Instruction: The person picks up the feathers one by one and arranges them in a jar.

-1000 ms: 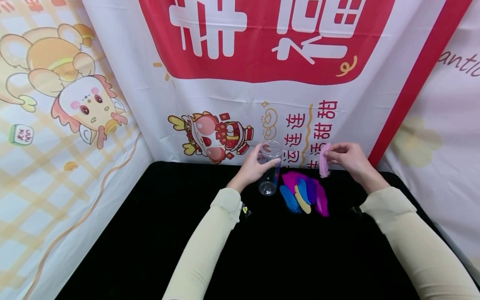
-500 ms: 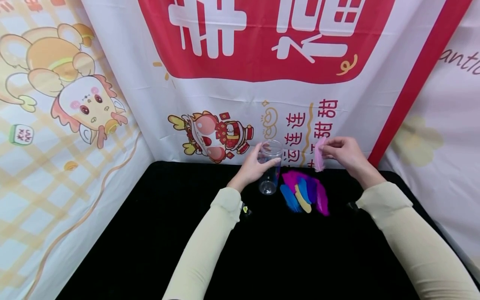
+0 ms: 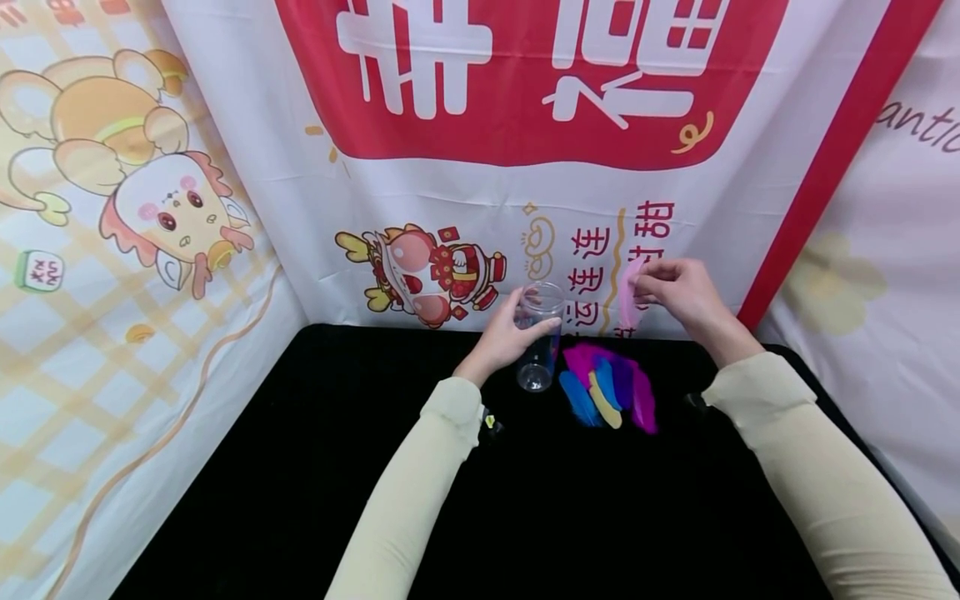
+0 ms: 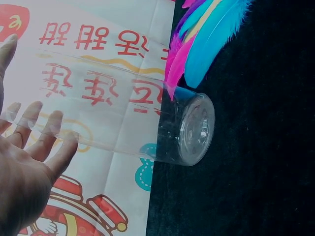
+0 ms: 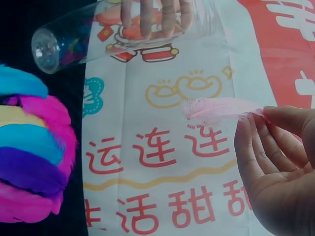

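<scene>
My left hand (image 3: pixel 504 333) grips a tall clear plastic cup (image 3: pixel 537 367) near its upper part. In the left wrist view the fingers of the left hand (image 4: pixel 29 167) curl along the side of the cup (image 4: pixel 170 128). Between thumb and fingertips, my right hand (image 3: pixel 686 300) pinches a light pink feather (image 3: pixel 628 296) by one end. The right wrist view shows this feather (image 5: pixel 221 107) pointing toward the cup, apart from it. On the table just right of the cup lies a pile of feathers (image 3: pixel 609 383) in magenta, blue, purple and cream.
A black-covered table (image 3: pixel 480 517) spreads out in front of me. Behind its far edge hangs a white and red printed cloth (image 3: pixel 465 183). A checked cartoon cloth (image 3: pixel 135 350) hangs on the left, and another pale cloth (image 3: pixel 870 275) on the right.
My right hand has moved left and slightly up with the pink feather, closer to the cup. The left hand, the cup and the feather pile have stayed in place.
</scene>
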Demonstrator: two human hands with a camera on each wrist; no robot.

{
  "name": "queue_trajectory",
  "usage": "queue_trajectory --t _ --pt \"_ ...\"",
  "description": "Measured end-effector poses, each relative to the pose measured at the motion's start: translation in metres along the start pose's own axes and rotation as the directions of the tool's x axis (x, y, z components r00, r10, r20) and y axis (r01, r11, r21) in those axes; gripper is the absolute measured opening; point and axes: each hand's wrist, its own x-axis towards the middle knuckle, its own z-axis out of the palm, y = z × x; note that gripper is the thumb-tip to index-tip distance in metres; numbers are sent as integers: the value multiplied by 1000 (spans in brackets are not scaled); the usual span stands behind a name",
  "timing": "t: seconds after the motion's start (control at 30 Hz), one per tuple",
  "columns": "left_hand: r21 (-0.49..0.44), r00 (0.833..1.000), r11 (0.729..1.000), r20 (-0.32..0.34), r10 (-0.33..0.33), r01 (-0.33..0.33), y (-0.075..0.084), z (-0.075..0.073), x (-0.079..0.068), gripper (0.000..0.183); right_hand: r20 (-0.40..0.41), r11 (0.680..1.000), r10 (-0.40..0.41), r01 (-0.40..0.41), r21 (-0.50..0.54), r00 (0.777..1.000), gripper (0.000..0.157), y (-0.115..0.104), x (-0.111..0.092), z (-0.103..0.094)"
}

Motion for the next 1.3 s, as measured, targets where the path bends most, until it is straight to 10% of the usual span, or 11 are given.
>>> queue_trajectory --t 1.3 --pt "12 1000 1000 -18 22 -22 0 1 0 67 -88 964 -201 213 161 976 26 -57 10 56"
